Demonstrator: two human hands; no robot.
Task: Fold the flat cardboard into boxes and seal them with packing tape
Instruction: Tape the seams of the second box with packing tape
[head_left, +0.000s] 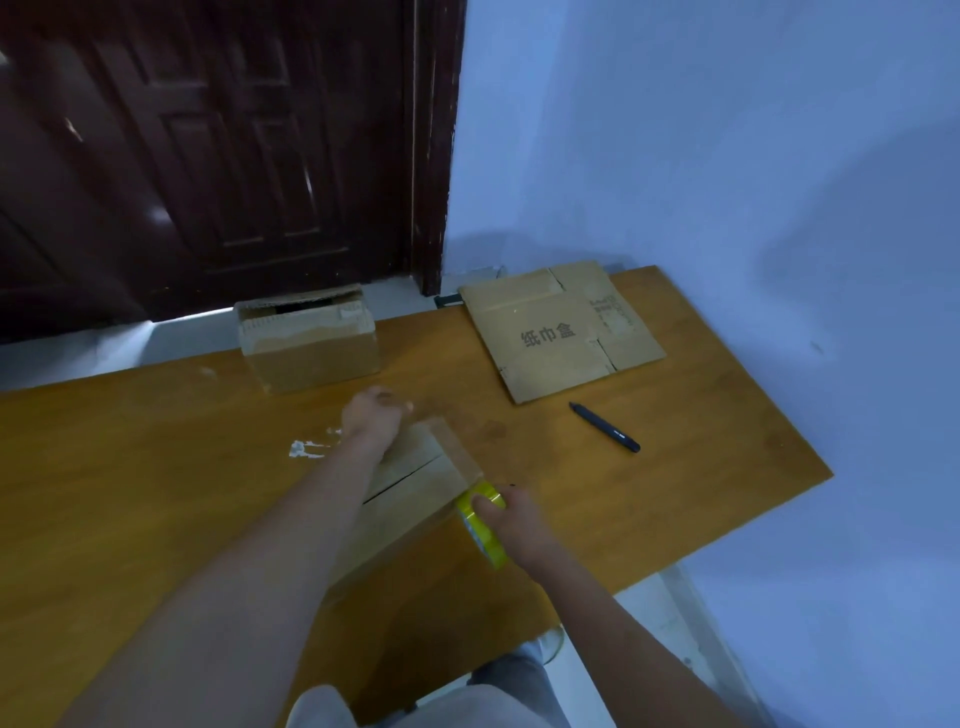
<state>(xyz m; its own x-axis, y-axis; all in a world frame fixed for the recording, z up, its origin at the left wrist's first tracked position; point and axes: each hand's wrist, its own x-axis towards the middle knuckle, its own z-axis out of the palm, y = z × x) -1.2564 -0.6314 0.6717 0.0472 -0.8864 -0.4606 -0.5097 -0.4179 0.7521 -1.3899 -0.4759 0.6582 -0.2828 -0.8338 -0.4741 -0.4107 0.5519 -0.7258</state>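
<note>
Tabletop (156, 493) of orange-brown wood runs wide to the left of both hands, bare but for white smears just left of the left wrist. Its right edge cuts diagonally close beyond the right hand, with pale floor below, and its near edge passes under the right forearm.

The left hand (371, 413) reaches forward over the far end of the box being sealed (415, 483). It is blurred, so whether its grip is pressing flat or pinching the tape end cannot be told. The right hand (511, 522) has its grip curled around the yellow tape roll (483, 525), held on edge at the near right corner of that box. A strip of clear brownish tape (457, 452) stretches from the roll toward the left hand along the box's right edge. The box top is plain tan cardboard with a dark seam between its two flaps.

Ahead of the left hand, at the far tabletop edge, stands a folded box (311, 343) with tape over its top. Far to the right of it lies a flattened carton (556, 332), printed with characters, touching the blue wall (727, 156). Between that carton and the right hand lies a dark pen (605, 427), well apart from both. A dark wooden door (208, 145) stands behind.
</note>
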